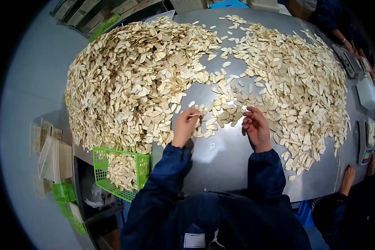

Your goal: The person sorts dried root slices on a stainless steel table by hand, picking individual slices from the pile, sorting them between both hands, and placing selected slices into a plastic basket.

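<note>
Pale, oval dried slices lie in a tall heap [125,83] on the left and a flatter spread [296,83] on the right of a metal table [221,166]. Between them is a small loose cluster of slices [230,110]. At the left edge of that cluster, my left hand [185,128] is closed, with thumb and forefinger pinching a pale slice [198,114]. On the cluster's right side, my right hand [257,128] is palm up above the table, fingers slightly curled and apart, holding nothing that I can see.
A green basket [142,171] partly filled with slices sits at the table's near left edge. Stacked white baskets [56,160] stand farther left. At right are scales [364,141], a white container [367,93] and another person's hand [348,179]. A blue stool [305,213] is below the table.
</note>
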`<state>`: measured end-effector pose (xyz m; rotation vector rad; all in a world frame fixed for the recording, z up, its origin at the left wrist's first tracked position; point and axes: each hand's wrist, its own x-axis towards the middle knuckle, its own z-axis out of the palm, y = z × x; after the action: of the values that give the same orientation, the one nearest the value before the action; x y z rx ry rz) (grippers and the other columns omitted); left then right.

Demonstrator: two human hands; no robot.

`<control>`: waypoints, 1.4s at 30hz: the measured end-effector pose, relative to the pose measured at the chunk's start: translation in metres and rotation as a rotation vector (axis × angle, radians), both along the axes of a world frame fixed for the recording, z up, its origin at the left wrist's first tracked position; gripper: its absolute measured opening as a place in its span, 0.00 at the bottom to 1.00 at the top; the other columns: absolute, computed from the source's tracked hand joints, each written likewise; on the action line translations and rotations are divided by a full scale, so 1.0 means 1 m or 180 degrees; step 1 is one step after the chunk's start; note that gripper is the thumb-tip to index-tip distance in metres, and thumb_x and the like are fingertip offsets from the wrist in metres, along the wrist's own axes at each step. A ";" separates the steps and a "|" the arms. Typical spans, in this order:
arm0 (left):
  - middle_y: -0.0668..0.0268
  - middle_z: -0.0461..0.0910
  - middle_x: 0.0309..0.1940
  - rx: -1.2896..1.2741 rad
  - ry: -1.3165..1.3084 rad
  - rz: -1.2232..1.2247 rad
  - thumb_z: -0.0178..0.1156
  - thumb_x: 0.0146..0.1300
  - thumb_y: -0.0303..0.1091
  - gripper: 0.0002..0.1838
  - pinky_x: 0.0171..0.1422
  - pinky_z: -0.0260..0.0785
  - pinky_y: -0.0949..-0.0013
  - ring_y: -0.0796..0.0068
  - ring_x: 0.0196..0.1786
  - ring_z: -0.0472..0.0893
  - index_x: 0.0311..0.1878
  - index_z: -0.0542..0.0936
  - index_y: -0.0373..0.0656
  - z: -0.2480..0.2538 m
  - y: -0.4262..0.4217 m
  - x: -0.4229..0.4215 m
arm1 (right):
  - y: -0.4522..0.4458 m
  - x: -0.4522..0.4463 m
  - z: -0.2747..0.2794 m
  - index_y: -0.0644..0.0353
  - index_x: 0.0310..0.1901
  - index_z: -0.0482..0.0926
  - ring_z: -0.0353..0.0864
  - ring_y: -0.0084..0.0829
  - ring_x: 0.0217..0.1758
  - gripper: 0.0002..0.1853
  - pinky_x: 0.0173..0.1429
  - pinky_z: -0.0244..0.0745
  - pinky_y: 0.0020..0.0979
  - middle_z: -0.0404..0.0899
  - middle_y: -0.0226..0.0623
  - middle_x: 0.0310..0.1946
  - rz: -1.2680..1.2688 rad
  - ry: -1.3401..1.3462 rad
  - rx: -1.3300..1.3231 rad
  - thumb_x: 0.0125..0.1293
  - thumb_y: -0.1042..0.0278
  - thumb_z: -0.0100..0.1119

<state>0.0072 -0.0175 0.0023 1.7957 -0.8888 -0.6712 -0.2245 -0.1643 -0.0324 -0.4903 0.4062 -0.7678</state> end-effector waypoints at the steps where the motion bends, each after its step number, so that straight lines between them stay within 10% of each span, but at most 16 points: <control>1: 0.62 0.81 0.42 -0.0135 0.0635 0.0096 0.53 0.64 0.23 0.09 0.44 0.73 0.76 0.76 0.39 0.80 0.46 0.78 0.34 0.000 0.004 0.005 | 0.002 0.001 0.001 0.67 0.53 0.72 0.79 0.26 0.32 0.16 0.32 0.75 0.25 0.80 0.41 0.38 -0.0046 0.0016 -0.0004 0.68 0.67 0.50; 7: 0.53 0.68 0.61 -0.1937 0.5697 0.0298 0.48 0.69 0.28 0.20 0.58 0.74 0.62 0.63 0.63 0.71 0.62 0.67 0.35 -0.012 0.029 0.018 | 0.006 0.001 0.012 0.69 0.56 0.70 0.82 0.27 0.36 0.18 0.34 0.78 0.24 0.80 0.44 0.43 0.0508 0.0346 -0.0399 0.68 0.69 0.51; 11: 0.51 0.58 0.70 -0.2073 0.6094 0.0221 0.41 0.73 0.41 0.27 0.69 0.62 0.51 0.56 0.71 0.62 0.68 0.60 0.34 0.004 0.031 0.007 | 0.024 0.012 0.016 0.66 0.66 0.60 0.73 0.35 0.60 0.29 0.51 0.77 0.33 0.66 0.44 0.63 0.0950 0.0253 -0.0345 0.67 0.67 0.56; 16: 0.57 0.57 0.71 -0.2066 0.5804 0.0176 0.37 0.72 0.55 0.35 0.75 0.46 0.52 0.58 0.73 0.57 0.72 0.55 0.38 0.034 0.029 -0.016 | 0.019 0.014 0.018 0.65 0.66 0.61 0.68 0.37 0.65 0.27 0.58 0.73 0.36 0.62 0.43 0.66 0.0219 0.0062 -0.0597 0.67 0.69 0.53; 21: 0.58 0.56 0.72 -0.1994 0.5404 -0.0322 0.39 0.72 0.52 0.33 0.76 0.45 0.53 0.59 0.74 0.55 0.73 0.54 0.42 0.038 0.028 -0.025 | 0.022 0.012 0.016 0.68 0.60 0.67 0.82 0.32 0.44 0.21 0.47 0.79 0.29 0.77 0.49 0.50 0.0807 -0.0056 -0.0577 0.69 0.68 0.51; 24: 0.57 0.55 0.72 -0.1542 0.4026 -0.0406 0.49 0.71 0.41 0.31 0.77 0.47 0.56 0.62 0.75 0.55 0.72 0.54 0.42 0.040 0.028 -0.030 | 0.025 0.013 0.016 0.69 0.60 0.67 0.82 0.32 0.45 0.21 0.46 0.79 0.29 0.76 0.49 0.51 0.1052 0.0085 -0.0455 0.68 0.69 0.51; 25: 0.58 0.54 0.72 -0.1618 0.4087 -0.0488 0.51 0.64 0.22 0.35 0.77 0.50 0.59 0.63 0.75 0.55 0.73 0.52 0.43 0.044 0.028 -0.031 | 0.026 0.014 0.018 0.69 0.60 0.67 0.82 0.32 0.45 0.21 0.45 0.80 0.28 0.76 0.49 0.50 0.1199 0.0143 -0.0503 0.68 0.71 0.51; 29: 0.58 0.48 0.74 -0.1304 0.3538 -0.0563 0.40 0.48 0.09 0.46 0.76 0.52 0.59 0.61 0.75 0.53 0.75 0.47 0.43 0.053 0.022 -0.039 | 0.037 0.021 0.022 0.68 0.60 0.68 0.82 0.30 0.45 0.21 0.45 0.78 0.26 0.77 0.45 0.50 0.1573 0.0293 -0.0572 0.66 0.73 0.53; 36: 0.56 0.53 0.72 -0.1094 0.3341 -0.0923 0.42 0.48 0.10 0.47 0.75 0.51 0.64 0.63 0.76 0.52 0.75 0.45 0.45 0.043 0.016 -0.048 | 0.048 0.026 0.025 0.66 0.60 0.68 0.80 0.28 0.45 0.21 0.45 0.75 0.25 0.78 0.41 0.49 0.1778 0.0260 -0.0558 0.66 0.72 0.54; 42: 0.48 0.53 0.71 -0.1360 0.3763 -0.1038 0.43 0.69 0.31 0.31 0.74 0.52 0.63 0.59 0.73 0.57 0.74 0.48 0.40 0.045 0.020 -0.043 | 0.046 0.026 0.022 0.67 0.60 0.66 0.80 0.31 0.47 0.21 0.46 0.76 0.26 0.78 0.44 0.50 0.1695 0.0164 -0.0477 0.67 0.71 0.54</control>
<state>-0.0361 0.0026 0.0473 0.6322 -0.4195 -1.4028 -0.1988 -0.1179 -0.0100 -0.7231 0.2481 -0.2706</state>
